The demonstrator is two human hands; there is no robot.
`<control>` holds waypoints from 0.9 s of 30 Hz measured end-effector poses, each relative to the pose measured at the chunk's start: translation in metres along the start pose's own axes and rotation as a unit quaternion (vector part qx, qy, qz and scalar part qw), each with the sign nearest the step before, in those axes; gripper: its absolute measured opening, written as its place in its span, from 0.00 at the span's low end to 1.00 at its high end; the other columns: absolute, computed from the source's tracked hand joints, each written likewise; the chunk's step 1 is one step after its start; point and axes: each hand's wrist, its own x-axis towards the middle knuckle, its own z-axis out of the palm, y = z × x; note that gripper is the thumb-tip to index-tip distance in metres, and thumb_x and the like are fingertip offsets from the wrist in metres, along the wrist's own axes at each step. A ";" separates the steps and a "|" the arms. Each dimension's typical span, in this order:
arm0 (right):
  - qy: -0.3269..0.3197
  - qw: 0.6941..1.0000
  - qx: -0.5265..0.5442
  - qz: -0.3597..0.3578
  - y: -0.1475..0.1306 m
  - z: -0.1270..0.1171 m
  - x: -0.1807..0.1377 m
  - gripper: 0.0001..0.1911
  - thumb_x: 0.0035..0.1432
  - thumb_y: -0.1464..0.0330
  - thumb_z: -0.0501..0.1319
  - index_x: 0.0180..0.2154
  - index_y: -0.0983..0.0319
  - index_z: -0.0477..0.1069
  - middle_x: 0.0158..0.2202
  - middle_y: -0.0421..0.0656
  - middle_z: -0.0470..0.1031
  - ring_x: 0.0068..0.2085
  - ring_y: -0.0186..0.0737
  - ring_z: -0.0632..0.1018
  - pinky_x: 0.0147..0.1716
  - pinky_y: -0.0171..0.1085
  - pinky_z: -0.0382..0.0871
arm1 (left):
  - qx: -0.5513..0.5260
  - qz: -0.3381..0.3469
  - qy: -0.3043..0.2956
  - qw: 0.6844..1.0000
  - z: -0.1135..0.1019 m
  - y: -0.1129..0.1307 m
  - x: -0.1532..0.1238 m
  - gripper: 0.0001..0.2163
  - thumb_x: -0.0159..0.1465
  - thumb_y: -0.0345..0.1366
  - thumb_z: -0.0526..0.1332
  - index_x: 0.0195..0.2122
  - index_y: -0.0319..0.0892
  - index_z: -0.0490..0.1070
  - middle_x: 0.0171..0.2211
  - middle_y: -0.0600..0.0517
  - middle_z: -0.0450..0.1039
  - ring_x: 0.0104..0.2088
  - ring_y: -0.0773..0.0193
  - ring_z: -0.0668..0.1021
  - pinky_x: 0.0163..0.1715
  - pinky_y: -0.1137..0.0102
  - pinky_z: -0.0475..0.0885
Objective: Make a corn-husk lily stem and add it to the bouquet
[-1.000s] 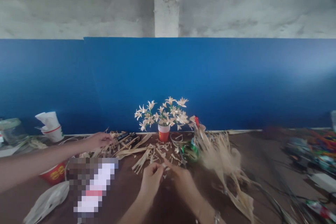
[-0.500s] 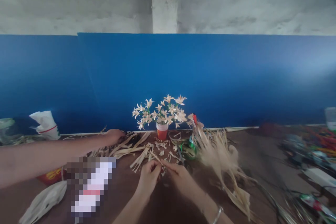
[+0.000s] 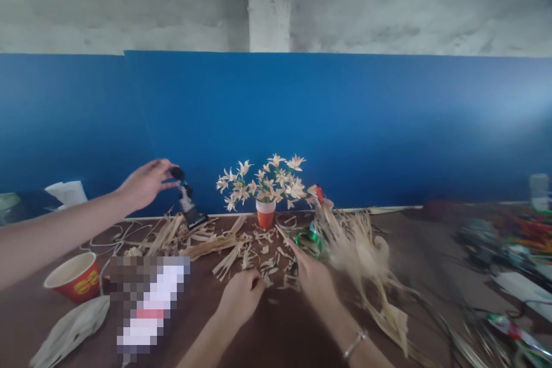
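Note:
My left hand (image 3: 242, 294) is curled closed low over the brown table; what its fingers hold, if anything, is hidden. To its right, my right hand (image 3: 317, 282), with a silver bracelet at the wrist, reaches forward with fingers stretched out over the scraps. Pale dry husk scraps (image 3: 269, 264) lie scattered before both hands. Longer husk strips (image 3: 224, 247) spread on the left. Behind them stands a red and white paper cup (image 3: 265, 215) bearing pale husk-like flowers (image 3: 276, 181). A roll of green ribbon (image 3: 311, 240) lies beyond my right hand.
Another person's hand (image 3: 149, 181) at left holds a black and clear object (image 3: 187, 201) upright. A red paper cup (image 3: 75, 276) and a large husk (image 3: 71, 330) lie near left. Bundled fibres (image 3: 360, 253) lie right. A blue partition (image 3: 276, 103) stands behind.
My hands have moved apart; the right went forward and to the right. The other person's hand rose from the husks with the black and clear object, uncovering the red cup at left.

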 end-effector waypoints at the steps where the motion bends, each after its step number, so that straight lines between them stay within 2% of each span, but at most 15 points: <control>1: -0.002 1.000 0.004 0.003 0.000 0.000 0.000 0.26 0.56 0.75 0.44 0.57 0.59 0.59 0.34 0.45 0.79 0.32 0.39 0.78 0.31 0.32 0.70 | 0.067 0.004 -0.014 0.998 -0.002 0.000 -0.001 0.10 0.57 0.35 0.53 0.23 0.42 0.71 0.25 0.50 0.74 0.31 0.61 0.75 0.30 0.72 0.61; 4: -0.006 1.000 0.005 0.009 -0.002 0.000 -0.001 0.25 0.57 0.75 0.45 0.56 0.59 0.61 0.36 0.46 0.79 0.32 0.38 0.79 0.30 0.32 0.70 | 0.175 0.004 -0.035 0.984 -0.004 0.001 -0.004 0.07 0.57 0.34 0.54 0.28 0.43 0.72 0.32 0.49 0.75 0.35 0.60 0.76 0.32 0.71 0.63; 7: -0.012 1.000 0.008 0.010 -0.006 -0.001 -0.001 0.25 0.56 0.75 0.45 0.55 0.58 0.61 0.39 0.46 0.79 0.33 0.38 0.79 0.31 0.32 0.70 | 0.187 0.032 -0.025 0.981 -0.006 0.005 -0.007 0.09 0.54 0.29 0.54 0.34 0.45 0.71 0.36 0.50 0.73 0.37 0.62 0.75 0.34 0.72 0.64; 9: -0.018 1.000 0.016 0.010 -0.008 -0.003 -0.001 0.26 0.56 0.75 0.45 0.56 0.58 0.60 0.39 0.46 0.78 0.34 0.38 0.79 0.33 0.32 0.70 | 0.181 0.080 -0.036 0.980 -0.006 0.009 -0.008 0.09 0.54 0.28 0.55 0.34 0.45 0.71 0.38 0.50 0.73 0.38 0.62 0.74 0.35 0.72 0.65; 12: -0.028 0.999 0.034 0.013 -0.010 -0.005 -0.001 0.26 0.56 0.75 0.45 0.56 0.58 0.60 0.41 0.45 0.78 0.36 0.39 0.79 0.35 0.33 0.70 | 0.195 0.149 -0.099 0.964 -0.002 0.015 -0.009 0.08 0.55 0.30 0.56 0.32 0.44 0.73 0.36 0.49 0.73 0.40 0.60 0.74 0.38 0.71 0.66; 14: -0.030 0.998 0.056 0.013 -0.010 -0.005 -0.002 0.26 0.56 0.75 0.45 0.55 0.57 0.62 0.43 0.45 0.77 0.38 0.39 0.78 0.37 0.34 0.70 | 0.227 0.171 -0.131 0.950 0.002 0.017 -0.008 0.08 0.56 0.29 0.55 0.32 0.42 0.74 0.36 0.47 0.73 0.41 0.58 0.73 0.38 0.70 0.66; 17: -0.018 0.992 0.128 0.005 -0.012 -0.002 -0.002 0.25 0.57 0.74 0.45 0.55 0.59 0.61 0.47 0.46 0.75 0.44 0.39 0.76 0.42 0.36 0.68 | 0.245 0.183 -0.126 0.944 0.007 0.017 -0.006 0.10 0.57 0.28 0.52 0.33 0.39 0.73 0.37 0.44 0.73 0.41 0.56 0.73 0.38 0.68 0.67; 20: -0.025 0.975 0.213 0.063 -0.016 0.001 -0.001 0.22 0.57 0.67 0.49 0.53 0.63 0.65 0.44 0.48 0.76 0.43 0.41 0.76 0.41 0.36 0.68 | 0.162 0.146 -0.065 0.974 0.008 0.011 -0.003 0.09 0.55 0.28 0.54 0.31 0.40 0.73 0.34 0.46 0.74 0.38 0.59 0.74 0.37 0.69 0.67; 23: -0.109 0.941 0.292 0.129 -0.024 0.002 -0.001 0.18 0.51 0.63 0.56 0.41 0.66 0.73 0.33 0.45 0.78 0.34 0.40 0.76 0.33 0.33 0.68 | -0.010 0.078 -0.016 0.997 0.008 0.004 0.002 0.07 0.54 0.31 0.55 0.27 0.40 0.72 0.26 0.52 0.73 0.28 0.64 0.73 0.30 0.72 0.67; 25: -0.159 0.916 0.336 0.153 -0.030 0.002 -0.001 0.14 0.48 0.64 0.58 0.33 0.66 0.75 0.26 0.41 0.76 0.29 0.37 0.74 0.28 0.31 0.65 | -0.122 0.029 -0.019 0.992 0.008 0.002 0.004 0.08 0.55 0.35 0.55 0.25 0.39 0.71 0.21 0.54 0.69 0.21 0.67 0.70 0.22 0.74 0.65; 27: -0.168 0.904 0.356 0.164 -0.035 0.002 -0.002 0.10 0.46 0.66 0.59 0.28 0.66 0.74 0.21 0.38 0.72 0.26 0.34 0.70 0.25 0.29 0.62 | -0.196 0.003 -0.027 0.980 0.009 0.003 0.006 0.08 0.54 0.37 0.56 0.23 0.39 0.70 0.18 0.56 0.65 0.18 0.69 0.66 0.18 0.75 0.62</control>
